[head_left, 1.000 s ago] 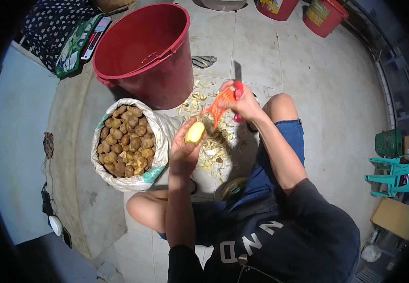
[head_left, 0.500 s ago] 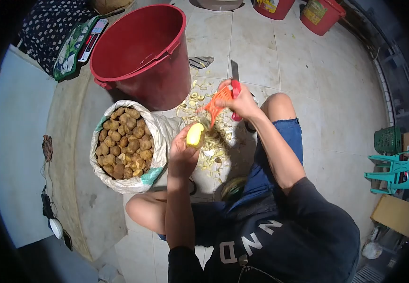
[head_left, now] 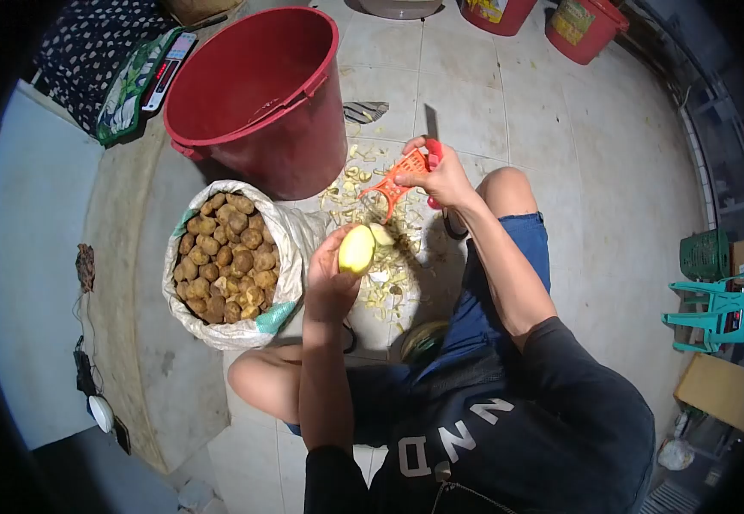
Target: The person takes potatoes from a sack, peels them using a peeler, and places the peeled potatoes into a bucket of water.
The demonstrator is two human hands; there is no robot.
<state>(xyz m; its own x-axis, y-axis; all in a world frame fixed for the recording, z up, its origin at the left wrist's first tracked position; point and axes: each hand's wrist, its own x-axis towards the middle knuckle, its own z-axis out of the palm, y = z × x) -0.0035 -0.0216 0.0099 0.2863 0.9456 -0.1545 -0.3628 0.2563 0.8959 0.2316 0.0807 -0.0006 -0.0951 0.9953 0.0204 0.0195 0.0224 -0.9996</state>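
We note both arms extended forward, hands near each other but apart. Left forearm runs nearly straight ahead; left hand curled in a cupping grip. Right forearm slants inward; right hand farther forward, clenched, thumb pointing left. We record left knee and right knee bent, splayed outward.

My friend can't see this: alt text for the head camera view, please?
A person sits on a tiled floor, left hand holding a pale, bared potato, right hand gripping an orange peeler and red-handled knife. Peelings litter the floor; an open sack of potatoes and a red tub stand to the left.
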